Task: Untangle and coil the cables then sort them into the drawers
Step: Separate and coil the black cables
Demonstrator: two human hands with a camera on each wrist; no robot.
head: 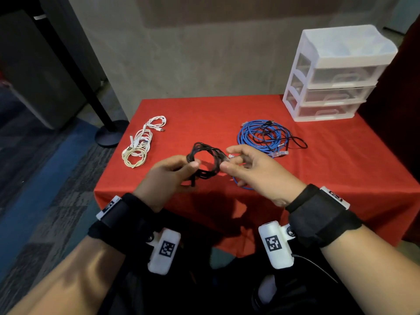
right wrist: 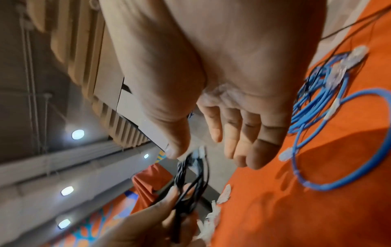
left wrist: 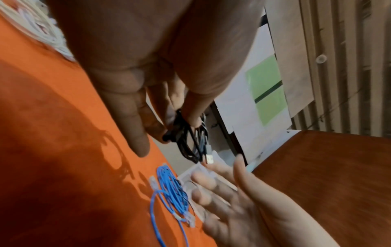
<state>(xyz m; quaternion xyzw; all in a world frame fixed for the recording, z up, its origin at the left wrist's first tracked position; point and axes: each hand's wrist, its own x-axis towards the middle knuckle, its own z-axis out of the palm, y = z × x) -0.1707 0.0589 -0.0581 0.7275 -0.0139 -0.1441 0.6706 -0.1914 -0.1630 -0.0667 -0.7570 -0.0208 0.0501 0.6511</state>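
Black cable [head: 205, 161]: coiled into a loop, held above red tablecloth [head: 318, 178] in left hand [head: 166, 176], thumb and fingers pinched round one side of the bundle, probably to keep turns from springing apart. Right hand [head: 252, 169]: at opposite side of loop, fingers loosely spread; thumb close to the plug end, contact not certain. Judged: last tail being tucked before stowing. Beyond the grip, right: blue cable [head: 263, 137], loose heap with thin black lead across it, not yet sorted. Beyond, left: white cables [head: 142, 142], coiled. Far right: drawer unit [head: 336, 73], drawers closed. Left wrist view alone shows USB plug [left wrist: 208, 156] hanging free under coil; head view alone shows drawers.
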